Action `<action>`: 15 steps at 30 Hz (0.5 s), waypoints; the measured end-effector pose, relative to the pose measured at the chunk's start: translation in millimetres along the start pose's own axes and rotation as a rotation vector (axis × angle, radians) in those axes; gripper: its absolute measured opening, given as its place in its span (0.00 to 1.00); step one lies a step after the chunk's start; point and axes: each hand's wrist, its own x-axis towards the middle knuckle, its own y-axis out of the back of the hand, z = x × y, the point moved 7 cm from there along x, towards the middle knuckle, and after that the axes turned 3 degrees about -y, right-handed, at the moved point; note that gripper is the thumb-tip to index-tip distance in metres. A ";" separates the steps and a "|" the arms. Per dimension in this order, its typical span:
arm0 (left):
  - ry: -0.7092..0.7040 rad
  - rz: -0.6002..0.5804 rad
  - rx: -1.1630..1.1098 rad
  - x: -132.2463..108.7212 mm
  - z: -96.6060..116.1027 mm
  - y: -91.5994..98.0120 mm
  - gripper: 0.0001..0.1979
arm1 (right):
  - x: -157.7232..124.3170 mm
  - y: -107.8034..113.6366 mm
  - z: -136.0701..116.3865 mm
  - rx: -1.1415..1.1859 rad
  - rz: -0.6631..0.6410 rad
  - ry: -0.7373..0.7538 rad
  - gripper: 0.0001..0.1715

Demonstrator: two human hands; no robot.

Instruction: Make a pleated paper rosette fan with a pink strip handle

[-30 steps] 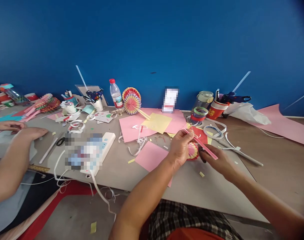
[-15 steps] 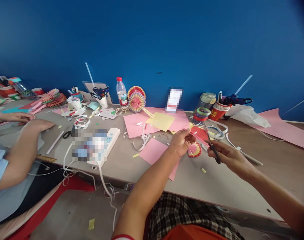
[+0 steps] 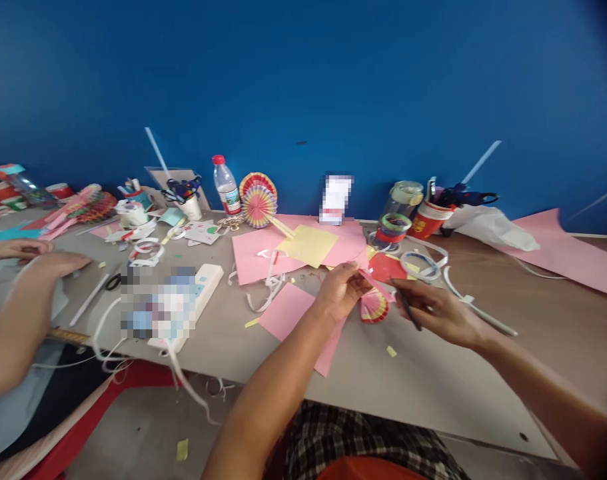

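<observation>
Pleated paper fan [image 3: 375, 309], stiff pink strip [image 3: 378, 285], slim dark scissors [image 3: 409, 310]

Bare forearms [image 3: 278, 393], dark checked garment [image 3: 368, 440] over the lap (orange-red cloth [image 3: 368, 471] below).

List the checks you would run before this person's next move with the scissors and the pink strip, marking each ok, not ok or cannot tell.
1. Left hand pinches the pink strip: ok.
2. Right hand grips the scissors: ok.
3. Blades open or shut: cannot tell, blurred.
4. Left hand apart from the blades: ok.
5. Small fan held or lying on the table: cannot tell.
6. Co-worker's hands far off at the left: ok.
</observation>
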 end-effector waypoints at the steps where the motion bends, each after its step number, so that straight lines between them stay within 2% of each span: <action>1: -0.001 -0.014 0.004 -0.5 0.6 -2.1 0.11 | 1.9 -0.4 -5.5 -0.074 -0.039 0.046 0.28; 3: -0.007 -0.043 0.005 -0.8 1.8 -5.9 0.11 | 5.2 2.8 -18.4 -0.176 -0.069 0.142 0.30; 7: -0.033 -0.068 0.076 0.3 6.2 -8.2 0.10 | 8.8 12.7 -32.2 -0.207 -0.122 0.256 0.33; 11: -0.041 -0.023 0.156 0.5 10.9 -5.9 0.08 | 5.2 20.7 -25.8 -0.228 -0.124 0.343 0.33; 15: -0.023 -0.038 0.186 0.8 10.0 -6.7 0.08 | 2.6 18.9 -13.4 -0.249 -0.090 0.374 0.33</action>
